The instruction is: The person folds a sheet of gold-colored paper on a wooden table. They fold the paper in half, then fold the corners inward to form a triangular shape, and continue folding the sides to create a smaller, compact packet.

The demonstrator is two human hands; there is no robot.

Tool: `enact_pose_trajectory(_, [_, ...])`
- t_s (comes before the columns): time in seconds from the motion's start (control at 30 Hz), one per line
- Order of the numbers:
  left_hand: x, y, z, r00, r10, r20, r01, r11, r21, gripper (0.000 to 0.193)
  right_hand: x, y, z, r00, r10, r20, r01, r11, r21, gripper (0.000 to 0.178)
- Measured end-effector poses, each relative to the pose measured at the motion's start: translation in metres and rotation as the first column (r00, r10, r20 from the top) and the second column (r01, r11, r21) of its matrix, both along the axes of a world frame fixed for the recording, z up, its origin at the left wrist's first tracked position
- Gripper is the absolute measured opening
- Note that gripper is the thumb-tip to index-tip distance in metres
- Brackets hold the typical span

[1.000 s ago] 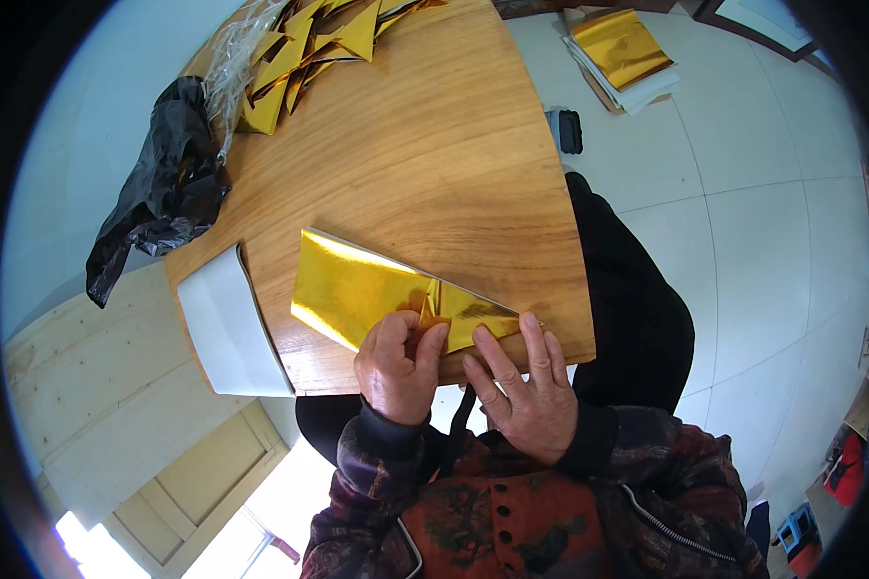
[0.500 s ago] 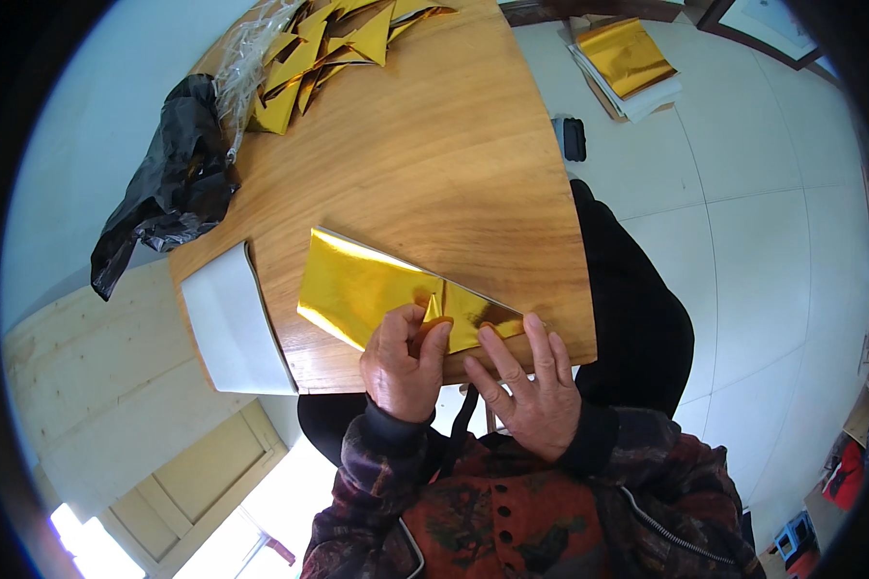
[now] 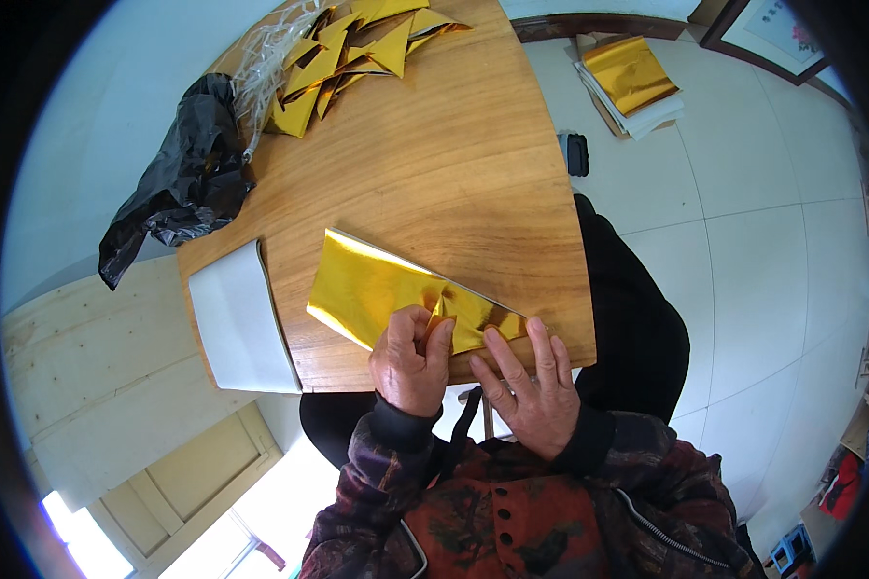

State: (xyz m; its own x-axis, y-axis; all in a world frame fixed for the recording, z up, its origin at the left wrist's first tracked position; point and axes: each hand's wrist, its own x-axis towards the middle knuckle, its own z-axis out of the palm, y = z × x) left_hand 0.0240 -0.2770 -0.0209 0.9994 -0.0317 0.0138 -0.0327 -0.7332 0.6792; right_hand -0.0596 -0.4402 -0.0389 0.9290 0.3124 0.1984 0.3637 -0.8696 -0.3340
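A shiny gold foil sheet (image 3: 367, 285) lies folded and slanted near the front edge of the wooden table, with a pale edge along its far side. My left hand (image 3: 410, 367) pinches a raised point of this sheet between thumb and curled forefinger, and the foil creases around that spot. Against the sheet's tapering right end, my right hand (image 3: 536, 396) rests its fingertips with the fingers spread. What lies under my left palm is hidden.
Left of the sheet lies a folded white sheet (image 3: 244, 323). Folded gold pieces (image 3: 343, 68) are heaped at the table's (image 3: 434, 154) far end, beside clear plastic (image 3: 266, 63) and a black plastic bag (image 3: 188, 174). A gold-topped paper stack (image 3: 630, 82) sits on the floor at right.
The whole view has shifted slightly. Both hands keep nearly the same place on the gold foil sheet, my left still pinching it.
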Motion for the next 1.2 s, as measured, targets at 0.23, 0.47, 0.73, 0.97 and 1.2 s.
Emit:
enact_pose_trajectory(0.23, [0.0,-0.001,-0.003,0.994,-0.056,0.096,0.051,0.997,0.053,0.019,0.0,-0.001,-0.001,1.0,-0.018,0.017,0.018,1.0,-0.011,0.044])
enact_pose_trajectory(0.47, [-0.003,0.013,-0.004,0.962,-0.143,0.232,0.124,0.988,0.094,0.015,-0.001,0.001,-0.005,0.999,-0.01,0.043,0.011,1.0,-0.025,0.049])
enact_pose_trajectory(0.73, [-0.044,0.039,-0.012,0.82,-0.564,0.099,0.433,0.724,0.537,0.073,0.001,0.01,-0.016,0.986,-0.073,0.152,0.073,0.997,0.002,0.056])
enact_pose_trajectory(0.97, [-0.057,0.031,-0.022,0.809,-0.575,0.123,0.334,0.623,0.708,0.08,0.0,0.011,-0.019,0.984,-0.057,0.169,0.066,0.997,-0.049,0.063])
enact_pose_trajectory(1.2, [-0.06,0.019,-0.024,0.852,-0.517,0.083,0.297,0.607,0.737,0.083,0.0,0.01,-0.017,0.995,-0.038,0.094,0.036,0.999,0.029,0.089])
